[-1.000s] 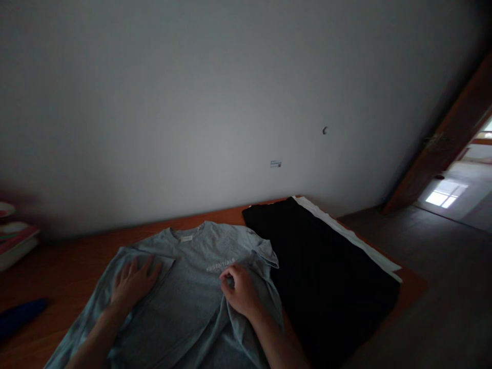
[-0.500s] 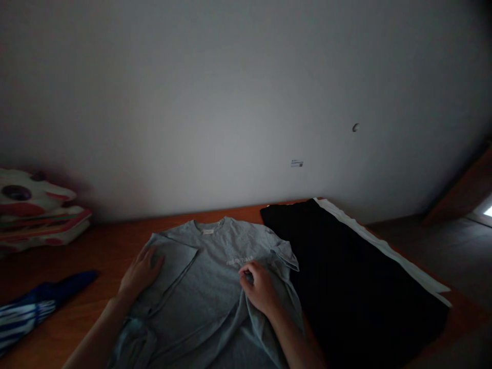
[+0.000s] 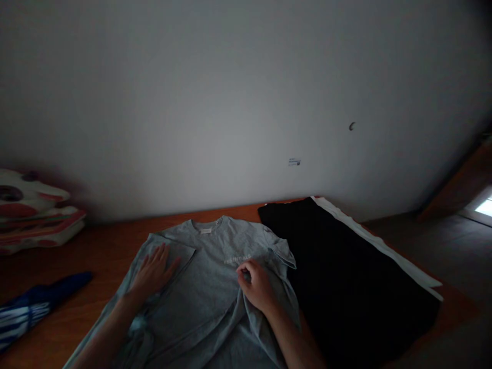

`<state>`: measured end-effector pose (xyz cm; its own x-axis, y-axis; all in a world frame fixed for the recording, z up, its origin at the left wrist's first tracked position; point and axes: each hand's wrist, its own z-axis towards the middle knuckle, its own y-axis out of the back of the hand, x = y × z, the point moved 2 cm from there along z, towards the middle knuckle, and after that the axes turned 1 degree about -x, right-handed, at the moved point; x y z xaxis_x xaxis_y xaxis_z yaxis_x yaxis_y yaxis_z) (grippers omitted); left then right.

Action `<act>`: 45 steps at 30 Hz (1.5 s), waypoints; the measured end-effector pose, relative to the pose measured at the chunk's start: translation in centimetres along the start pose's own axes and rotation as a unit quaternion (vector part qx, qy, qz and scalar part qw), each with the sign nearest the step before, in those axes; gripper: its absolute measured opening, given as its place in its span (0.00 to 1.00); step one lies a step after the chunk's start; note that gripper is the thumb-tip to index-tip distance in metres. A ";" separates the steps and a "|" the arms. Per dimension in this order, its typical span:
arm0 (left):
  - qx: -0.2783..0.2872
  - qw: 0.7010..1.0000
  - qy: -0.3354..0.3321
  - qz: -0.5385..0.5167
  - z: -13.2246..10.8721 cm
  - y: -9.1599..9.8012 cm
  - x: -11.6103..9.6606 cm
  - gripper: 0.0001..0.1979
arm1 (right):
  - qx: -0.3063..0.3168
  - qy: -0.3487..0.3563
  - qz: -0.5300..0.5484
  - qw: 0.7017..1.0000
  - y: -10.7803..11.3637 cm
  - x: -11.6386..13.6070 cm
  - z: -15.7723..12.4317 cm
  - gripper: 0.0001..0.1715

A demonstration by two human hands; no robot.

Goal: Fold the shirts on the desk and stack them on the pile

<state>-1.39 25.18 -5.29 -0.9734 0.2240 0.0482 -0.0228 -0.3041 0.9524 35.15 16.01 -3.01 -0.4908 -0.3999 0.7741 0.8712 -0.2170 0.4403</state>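
A grey T-shirt (image 3: pixel 207 277) with pale chest lettering lies spread on the wooden surface, its collar toward the wall. Its left side is folded inward, so that sleeve rests on the front. My left hand (image 3: pixel 156 271) lies flat on this folded part, fingers stretched out. Just below the lettering, my right hand (image 3: pixel 257 284) has its fingers curled in a pinch at the shirt's front, where creases gather beneath it. Whatever cloth is between those fingertips is too small to make out clearly. The other sleeve (image 3: pixel 282 249) overlaps a black garment.
Black clothing (image 3: pixel 357 282) is laid flat at the right, with a white garment (image 3: pixel 376 243) showing along its far edge. A blue and white striped cloth (image 3: pixel 38 307) lies at the left. Behind it sits a white and red plush-like item (image 3: pixel 38 210). A wall (image 3: pixel 215 113) rises behind.
My left hand has moved right and slightly inward over the folded sleeve, and the shirt's left edge now shows outside my forearm. My right hand stays at the chest.
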 end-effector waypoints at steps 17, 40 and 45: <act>0.105 0.991 0.084 0.009 0.2 1.5 -1.2 0.33 | -0.009 -0.007 -0.026 1.000 0.4 0.5 0.1 0.09; -0.059 0.976 0.130 -0.163 -2.0 0.2 1.7 0.35 | 0.052 -0.016 -0.230 0.972 -0.3 -5.5 8.6 0.26; -0.047 0.979 0.125 -0.155 -2.4 -0.2 3.0 0.34 | 0.161 -0.066 -0.380 0.909 0.2 -7.7 9.2 0.35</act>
<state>-4.84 23.73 -6.06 -0.9416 0.0886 -0.3249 -0.3350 -0.3440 0.8772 38.98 27.25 -4.68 -0.9647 -0.1283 0.2301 0.2439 -0.1045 0.9642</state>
